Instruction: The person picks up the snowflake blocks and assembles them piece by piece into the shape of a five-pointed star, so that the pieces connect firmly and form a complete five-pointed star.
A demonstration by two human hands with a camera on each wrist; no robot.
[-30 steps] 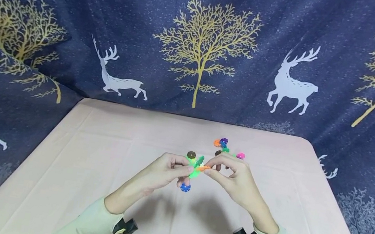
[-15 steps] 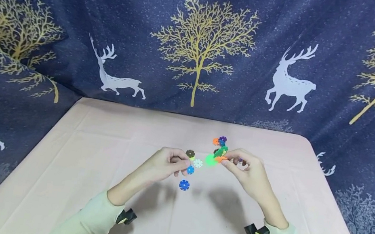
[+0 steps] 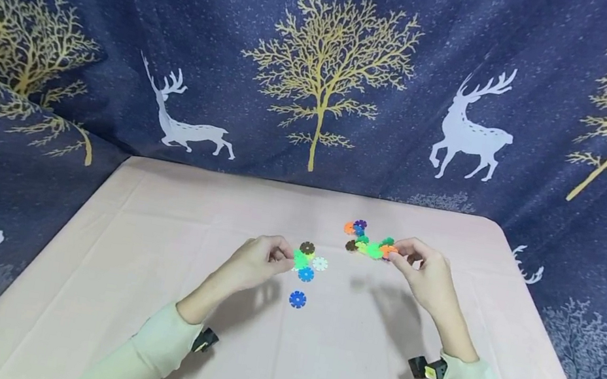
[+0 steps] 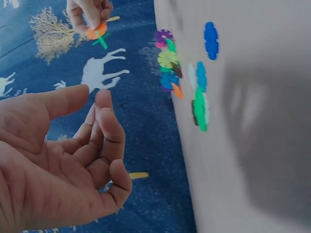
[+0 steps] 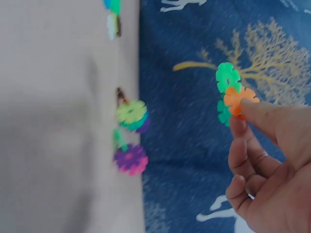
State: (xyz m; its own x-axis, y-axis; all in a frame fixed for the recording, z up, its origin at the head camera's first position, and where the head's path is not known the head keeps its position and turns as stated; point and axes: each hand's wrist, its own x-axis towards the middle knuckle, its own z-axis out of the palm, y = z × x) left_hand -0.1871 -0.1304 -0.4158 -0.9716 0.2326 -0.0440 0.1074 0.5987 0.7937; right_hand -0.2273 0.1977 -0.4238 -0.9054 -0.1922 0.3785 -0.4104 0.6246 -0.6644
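My right hand [image 3: 430,272] pinches an orange snowflake disc [image 5: 246,95] between thumb and forefinger. Slotted into it are a bright green disc [image 5: 227,76] and a darker green one [image 5: 223,113]. This small joined group is up off the table in the right wrist view. My left hand [image 3: 256,261] has loosely bent fingers, with a gap between thumb and forefinger and nothing in it. Close to its fingertips lie loose snowflake discs: green [image 3: 300,260], brown [image 3: 307,248], white [image 3: 320,263] and light blue [image 3: 306,275]. A dark blue disc [image 3: 297,299] lies nearer me.
A pinkish cloth covers the table [image 3: 218,202]. Farther back, beyond the held group, several more discs lie scattered, among them an orange one [image 3: 349,228] and a purple-and-pink stack [image 5: 130,159]. A dark blue curtain [image 3: 214,36] with deer and trees hangs behind the table.
The right hand has drawn the joined orange and green discs away to the right. My left hand has let go of them and shifted slightly left, uncovering a green disc among the loose ones.
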